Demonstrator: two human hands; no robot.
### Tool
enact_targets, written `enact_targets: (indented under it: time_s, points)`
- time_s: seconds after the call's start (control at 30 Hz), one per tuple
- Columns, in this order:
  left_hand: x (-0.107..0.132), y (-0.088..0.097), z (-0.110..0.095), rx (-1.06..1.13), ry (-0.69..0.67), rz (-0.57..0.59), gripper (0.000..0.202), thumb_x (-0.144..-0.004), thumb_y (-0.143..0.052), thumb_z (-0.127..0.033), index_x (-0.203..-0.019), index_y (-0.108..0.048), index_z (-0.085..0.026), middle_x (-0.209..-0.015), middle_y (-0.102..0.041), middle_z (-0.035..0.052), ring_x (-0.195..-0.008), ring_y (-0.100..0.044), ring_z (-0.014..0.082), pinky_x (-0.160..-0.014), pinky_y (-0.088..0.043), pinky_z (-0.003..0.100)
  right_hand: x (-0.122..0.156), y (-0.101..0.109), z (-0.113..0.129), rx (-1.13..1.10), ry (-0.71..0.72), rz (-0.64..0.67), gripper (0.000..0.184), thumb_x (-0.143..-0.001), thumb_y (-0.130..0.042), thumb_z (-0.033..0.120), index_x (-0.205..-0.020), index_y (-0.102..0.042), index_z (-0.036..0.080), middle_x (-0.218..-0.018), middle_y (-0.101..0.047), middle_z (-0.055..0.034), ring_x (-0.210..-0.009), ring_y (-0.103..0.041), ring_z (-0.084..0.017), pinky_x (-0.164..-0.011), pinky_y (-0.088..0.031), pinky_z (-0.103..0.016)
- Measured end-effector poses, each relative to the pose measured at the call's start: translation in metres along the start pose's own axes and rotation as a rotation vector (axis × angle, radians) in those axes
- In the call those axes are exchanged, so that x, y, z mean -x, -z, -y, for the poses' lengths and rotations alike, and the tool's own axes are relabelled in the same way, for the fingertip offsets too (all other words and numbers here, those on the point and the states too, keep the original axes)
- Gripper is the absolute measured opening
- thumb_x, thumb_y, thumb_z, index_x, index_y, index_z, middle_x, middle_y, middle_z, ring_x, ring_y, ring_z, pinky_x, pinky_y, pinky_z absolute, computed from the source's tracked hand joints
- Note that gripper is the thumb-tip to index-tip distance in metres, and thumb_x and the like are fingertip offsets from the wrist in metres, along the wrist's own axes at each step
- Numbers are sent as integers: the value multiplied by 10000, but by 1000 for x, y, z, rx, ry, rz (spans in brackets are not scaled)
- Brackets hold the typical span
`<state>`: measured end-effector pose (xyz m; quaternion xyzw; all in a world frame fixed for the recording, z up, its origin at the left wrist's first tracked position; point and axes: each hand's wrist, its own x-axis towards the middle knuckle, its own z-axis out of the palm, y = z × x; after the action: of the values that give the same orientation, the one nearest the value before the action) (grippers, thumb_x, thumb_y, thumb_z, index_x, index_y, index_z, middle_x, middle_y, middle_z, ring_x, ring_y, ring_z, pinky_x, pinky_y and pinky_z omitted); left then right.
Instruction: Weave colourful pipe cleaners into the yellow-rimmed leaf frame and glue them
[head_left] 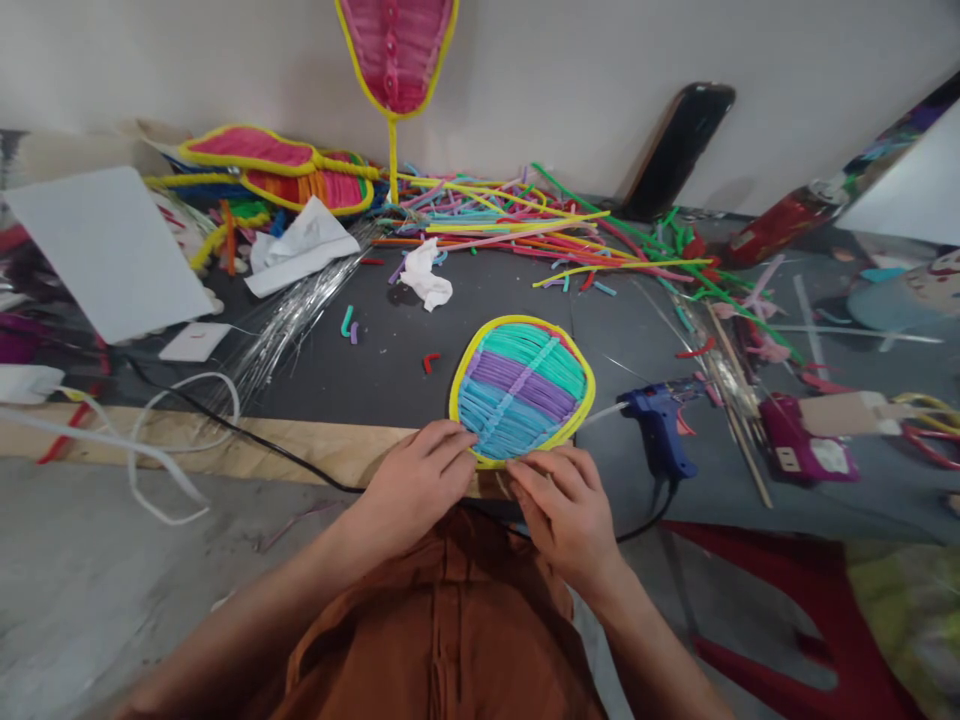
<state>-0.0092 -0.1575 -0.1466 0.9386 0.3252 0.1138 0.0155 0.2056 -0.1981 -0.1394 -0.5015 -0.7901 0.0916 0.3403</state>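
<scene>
A round woven disc of pipe cleaners (523, 388), teal and purple bands inside a yellow rim, lies at the near edge of the dark table (375, 370). My left hand (418, 483) grips its near left rim with curled fingers. My right hand (565, 503) pinches the near rim just right of centre, fingers pressed on the yellow edge. A blue glue gun (660, 425) rests on the table right beside the disc, nozzle toward it.
Loose coloured pipe cleaners (540, 225) are heaped at the back. Finished pink and yellow woven pieces (277, 165) lie back left, one (395, 50) hangs on the wall. White paper (105, 250), crumpled tissue (427, 275), cables (187, 420), sticks (731, 400) and a red chair (787, 610) surround the spot.
</scene>
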Motion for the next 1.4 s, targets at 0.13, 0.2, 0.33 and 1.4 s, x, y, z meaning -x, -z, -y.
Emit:
enact_targets:
  time_s: [0.13, 0.2, 0.33, 1.4]
  points:
    - [-1, 1, 1, -4, -24, 22, 154, -892, -535, -157, -990, -643, -105, -1144, -650, 116, -1106, -543, 239, -989, -471, 391, 0, -7, 4, 67, 26, 52, 218, -873, -583, 172, -1058, -690, 212, -958, -693, -71, -927, -538, -217, -835, -466, -380]
    - [-2, 3, 1, -9, -32, 37, 171, -893, -522, -142, -1014, -633, -93, -1139, -646, 121, -1101, -542, 241, -992, -469, 390, 1, -7, 4, 86, 29, 64, 209, -878, -582, 190, -1056, -692, 203, -975, -694, -68, -929, -528, -216, -838, -456, -377]
    - [-4, 7, 3, -15, -45, 20, 189, -904, -500, -141, -1039, -617, -83, -1120, -643, 117, -1093, -530, 253, -976, -477, 387, 3, -8, 1, 104, 27, 76, 212, -882, -584, 199, -1064, -690, 215, -993, -691, -56, -938, -525, -212, -842, -435, -366]
    - [-6, 13, -14, -13, 85, -12, 87, -867, -581, -170, -881, -660, -136, -1086, -632, 87, -1068, -508, 252, -938, -453, 422, -3, -17, 2, 161, -15, 27, 109, -872, -616, 199, -943, -690, 233, -880, -699, -24, -855, -504, -185, -797, -339, -356]
